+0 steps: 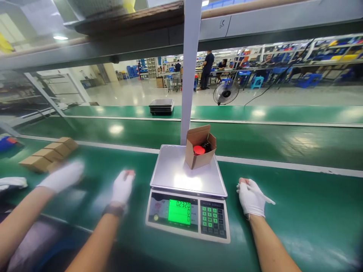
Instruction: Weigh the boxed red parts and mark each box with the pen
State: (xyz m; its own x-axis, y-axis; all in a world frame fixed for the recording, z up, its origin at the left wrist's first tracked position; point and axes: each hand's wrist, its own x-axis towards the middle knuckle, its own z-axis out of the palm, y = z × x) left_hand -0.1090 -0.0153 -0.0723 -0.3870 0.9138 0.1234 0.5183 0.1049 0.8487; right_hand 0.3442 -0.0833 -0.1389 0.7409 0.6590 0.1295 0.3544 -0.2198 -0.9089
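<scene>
A digital scale (187,211) stands on the green belt in front of me, its green display lit. On its steel pan sits an open cardboard box (200,149) with a red-capped item (199,150) inside. My left hand (122,187), in a white glove and slightly blurred, lies on the belt left of the scale with its fingers stretched forward and nothing in it. My right hand (251,198), also gloved, rests on the belt right of the scale and is closed on a thin white pen (262,194).
A co-worker's gloved hand (64,175), blurred, reaches over the belt at far left near several closed cardboard boxes (47,154). A white post (190,71) rises behind the scale. Stacked dark trays (161,106) and a floor fan (226,92) lie beyond; people work at distant benches.
</scene>
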